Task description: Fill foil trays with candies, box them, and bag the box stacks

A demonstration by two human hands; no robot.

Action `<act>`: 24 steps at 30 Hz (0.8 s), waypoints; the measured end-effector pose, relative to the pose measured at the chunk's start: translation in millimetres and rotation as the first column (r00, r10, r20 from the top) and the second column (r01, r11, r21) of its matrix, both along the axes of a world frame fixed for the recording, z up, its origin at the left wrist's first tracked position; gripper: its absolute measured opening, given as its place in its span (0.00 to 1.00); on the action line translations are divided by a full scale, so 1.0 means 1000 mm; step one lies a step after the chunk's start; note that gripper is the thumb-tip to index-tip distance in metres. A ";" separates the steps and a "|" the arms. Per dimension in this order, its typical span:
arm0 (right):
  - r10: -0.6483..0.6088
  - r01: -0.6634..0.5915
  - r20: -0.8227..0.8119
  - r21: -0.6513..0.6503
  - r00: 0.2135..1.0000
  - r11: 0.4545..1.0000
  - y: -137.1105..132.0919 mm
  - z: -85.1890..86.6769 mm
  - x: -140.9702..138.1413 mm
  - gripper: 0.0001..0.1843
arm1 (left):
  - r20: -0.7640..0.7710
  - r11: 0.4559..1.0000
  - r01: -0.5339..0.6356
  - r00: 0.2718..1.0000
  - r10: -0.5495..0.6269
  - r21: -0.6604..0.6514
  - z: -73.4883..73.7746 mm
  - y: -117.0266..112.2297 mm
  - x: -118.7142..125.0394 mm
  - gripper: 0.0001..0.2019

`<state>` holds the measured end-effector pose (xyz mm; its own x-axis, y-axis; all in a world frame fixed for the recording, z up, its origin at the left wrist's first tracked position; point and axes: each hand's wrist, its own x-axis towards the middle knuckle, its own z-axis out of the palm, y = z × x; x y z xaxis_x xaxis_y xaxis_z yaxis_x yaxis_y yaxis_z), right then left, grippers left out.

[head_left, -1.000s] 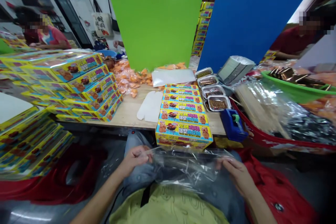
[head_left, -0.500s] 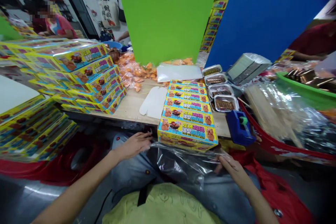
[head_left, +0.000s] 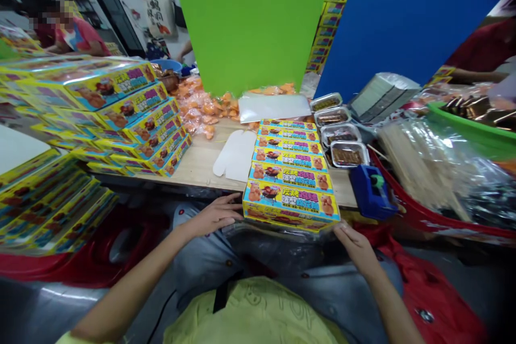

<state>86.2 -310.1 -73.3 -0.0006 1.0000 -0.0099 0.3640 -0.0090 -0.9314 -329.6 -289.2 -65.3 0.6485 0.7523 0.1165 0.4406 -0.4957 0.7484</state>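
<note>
- Closest to us, our left hand (head_left: 213, 215) and right hand (head_left: 357, 250) stand well apart, one at each end of the front box (head_left: 291, 204). Neither is clamped on it: the left lies open with its fingertips at the box's left end, and the right reaches its lower corner, though we cannot tell whether those fingers (head_left: 337, 230) pinch anything.
- A clear plastic bag (head_left: 266, 239) lies directly below the front box, over our blue jeans (head_left: 209, 263).
- The front box rests at the near edge of the table (head_left: 197, 166), partly over it. We judge the step in hand to be bringing this box and the bag together; the next move calls for a firm, even hold at both ends.
- Just behind the front box runs a row of yellow boxes (head_left: 288, 150).
- Left of the front box lie a white card blank (head_left: 236, 155) and stacked boxes (head_left: 121, 113); to its right sits a blue tape dispenser (head_left: 370, 192), then foil trays (head_left: 336, 131) and wooden skewers (head_left: 415, 166).
- Beyond it are orange packets (head_left: 201, 110), a clear sheet (head_left: 274, 107), and green (head_left: 250, 16) and blue (head_left: 403, 16) boards.
- Farther off, one co-worker (head_left: 76, 35) sits to its left, another (head_left: 479, 48) to its right.
</note>
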 end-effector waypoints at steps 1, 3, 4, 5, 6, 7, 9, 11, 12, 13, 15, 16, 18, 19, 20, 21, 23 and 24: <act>-0.003 0.003 -0.018 -0.004 1.000 1.000 -0.001 0.001 0.000 0.22 | 0.029 1.000 0.000 1.000 0.001 -0.020 0.004 0.001 0.003 0.17; -0.001 0.000 -0.052 -0.017 0.999 1.000 -0.003 0.000 0.001 0.22 | 0.087 0.998 -0.023 0.996 0.028 -0.052 0.009 0.002 0.008 0.18; 0.001 -0.003 -0.067 -0.030 0.998 1.000 -0.004 -0.002 0.002 0.23 | 0.113 0.997 -0.036 0.993 0.043 -0.068 0.009 0.003 0.010 0.19; -0.009 0.006 -0.081 -0.042 0.997 0.999 -0.005 -0.004 0.003 0.23 | 0.136 0.995 -0.048 0.989 0.059 -0.089 0.008 0.003 0.011 0.20; -0.022 0.017 -0.092 -0.052 0.995 0.998 -0.006 -0.006 0.005 0.23 | 0.155 0.992 -0.059 0.985 0.076 -0.113 0.007 0.004 0.012 0.21; -0.035 0.029 -0.101 -0.057 0.994 0.998 -0.008 -0.008 0.007 0.24 | 0.167 0.988 -0.068 0.982 0.091 -0.138 0.005 0.004 0.012 0.22; -0.037 0.029 -0.113 -0.067 0.993 0.997 -0.012 -0.010 0.008 0.23 | 0.164 0.980 -0.069 0.981 0.101 -0.187 0.003 0.004 0.012 0.23; -0.006 -0.007 -0.145 -0.089 0.989 0.996 -0.017 -0.009 0.008 0.24 | 0.141 0.975 -0.051 0.987 0.082 -0.215 0.002 0.002 0.010 0.24; 0.007 -0.025 -0.167 -0.108 0.986 0.994 -0.018 -0.008 0.007 0.24 | 0.124 0.975 -0.038 0.990 0.067 -0.220 0.002 0.001 0.009 0.23; 0.008 -0.034 -0.190 -0.129 0.982 0.991 -0.020 -0.006 0.006 0.24 | 0.107 0.974 -0.029 0.993 0.054 -0.223 0.002 0.000 0.008 0.22; -0.006 -0.031 -0.223 -0.162 0.975 0.986 -0.020 -0.004 0.003 0.26 | 0.073 0.974 -0.026 0.996 0.044 -0.225 0.003 -0.001 0.006 0.20; -0.007 -0.034 -0.229 -0.173 0.973 0.984 -0.020 -0.003 0.002 0.26 | 0.058 0.974 -0.029 0.997 0.043 -0.226 0.004 0.000 0.006 0.19; 0.017 -0.059 -0.225 -0.182 0.974 0.981 -0.019 -0.001 0.000 0.26 | 0.061 0.976 -0.038 0.997 0.052 -0.213 0.005 0.001 0.004 0.18; 0.036 -0.077 -0.215 -0.187 0.976 0.979 -0.018 -0.001 -0.001 0.25 | 0.081 0.978 -0.045 0.995 0.063 -0.202 0.006 0.001 0.004 0.19; 0.051 -0.091 -0.201 -0.193 0.978 0.977 -0.017 -0.001 -0.002 0.25 | 0.112 0.979 -0.057 0.991 0.080 -0.197 0.006 0.002 0.003 0.19; 0.062 -0.101 -0.189 -0.201 0.980 0.974 -0.016 -0.002 -0.002 0.25 | 0.148 0.975 -0.072 0.984 0.104 -0.209 0.005 0.002 0.003 0.20; 0.056 -0.094 -0.178 -0.209 0.982 0.973 -0.016 -0.003 -0.003 0.26 | 0.201 0.954 -0.085 0.969 0.146 -0.287 0.003 0.000 0.002 0.22; 0.045 -0.084 -0.183 -0.209 0.982 0.974 -0.016 -0.004 -0.003 0.26 | 0.207 0.938 -0.077 0.966 0.154 -0.338 0.002 -0.001 0.002 0.23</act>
